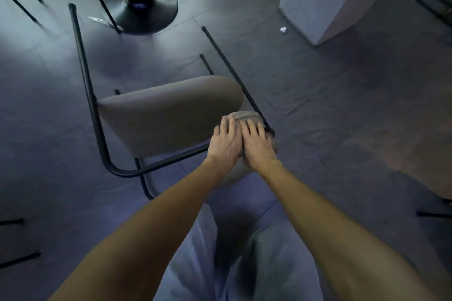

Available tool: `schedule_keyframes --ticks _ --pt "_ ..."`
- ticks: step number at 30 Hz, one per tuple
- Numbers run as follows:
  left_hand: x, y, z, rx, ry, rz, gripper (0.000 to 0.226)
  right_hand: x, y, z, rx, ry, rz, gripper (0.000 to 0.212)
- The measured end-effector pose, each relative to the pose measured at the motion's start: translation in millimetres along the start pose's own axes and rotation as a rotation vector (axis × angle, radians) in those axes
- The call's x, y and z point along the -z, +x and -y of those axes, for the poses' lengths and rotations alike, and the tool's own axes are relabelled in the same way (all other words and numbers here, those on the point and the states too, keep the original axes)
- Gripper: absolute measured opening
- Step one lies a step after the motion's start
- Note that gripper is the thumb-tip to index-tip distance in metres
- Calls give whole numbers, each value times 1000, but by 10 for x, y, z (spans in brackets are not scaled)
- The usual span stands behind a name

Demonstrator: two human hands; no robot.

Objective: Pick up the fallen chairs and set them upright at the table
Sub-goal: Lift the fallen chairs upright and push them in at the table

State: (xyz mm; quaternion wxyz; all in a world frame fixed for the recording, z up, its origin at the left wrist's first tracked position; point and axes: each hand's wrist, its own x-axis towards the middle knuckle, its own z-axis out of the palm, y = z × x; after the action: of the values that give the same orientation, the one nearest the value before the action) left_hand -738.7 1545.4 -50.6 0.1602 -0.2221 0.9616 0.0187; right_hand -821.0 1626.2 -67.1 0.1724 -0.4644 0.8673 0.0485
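chair [168,115] — lies tipped on the floor [342,110], directly ahead of the person and just short of the table base [140,6]. its pale seat faces toward the camera, and its black legs [230,68] point up and away toward the table base, so the long axis runs from the hands toward the table. both hands rest side by side on the rounded pale part at the near right end of the chair, probably the backrest edge, though blur makes this uncertain. left hand [226,143] is laid over it with fingers spread and curled across the top; right hand [256,145] is pressed beside it, touching the left, fingers likewise draped over the edge. both appear to be gripping the chair rather than hovering, but the underside of the grip is hidden. neither hand is clearly nearer — they share one hold at one end. since the mass of the chair lies ahead and left of the grip, the lift would likely call for pulling that end up and back toward the body, pivoting on the frame [122,171] that lies lowest, until the legs swing down. a planter [325,2] stands well apart to the right. other chair legs stand around the table base.
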Motion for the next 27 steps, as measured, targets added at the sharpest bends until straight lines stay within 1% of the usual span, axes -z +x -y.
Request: schedule_keyframes --ticks 3,6,8,11,13,15,17,18,20,22,24,27 --pt "22 101 -76 -28 45 3 69 -85 82 -138 20 -4 -11 106" --pt "74 139 -98 -44 77 28 61 -70 101 -172 6 27 27 109" --pt "104 143 -15 -52 89 26 62 -12 105 -121 17 44 35 109" --pt "211 144 119 -77 103 59 64 174 81 -20 28 94 58 104" --pt "302 144 137 -84 89 77 60 214 82 12 56 41 90 98" --pt "382 101 114 -94 68 102 56 162 49 6 41 3 92 96" --pt "427 1 126 -117 68 131 61 162 -44 79 46 -22 154 96" --pt "452 -57 153 -115 67 137 63 183 -88 131 67 -49 171 92" --pt "547 -157 227 -120 66 130 60 331 -188 232 81 -42 173 85" --pt "691 -255 308 -131 39 131 53 564 -281 315 41 37 185 81" --pt "908 -324 392 -160 -15 144 49 827 -365 357 3 140 215 77" --pt "1242 -447 562 -172 -113 178 46 1259 -476 488 -5 195 237 73"
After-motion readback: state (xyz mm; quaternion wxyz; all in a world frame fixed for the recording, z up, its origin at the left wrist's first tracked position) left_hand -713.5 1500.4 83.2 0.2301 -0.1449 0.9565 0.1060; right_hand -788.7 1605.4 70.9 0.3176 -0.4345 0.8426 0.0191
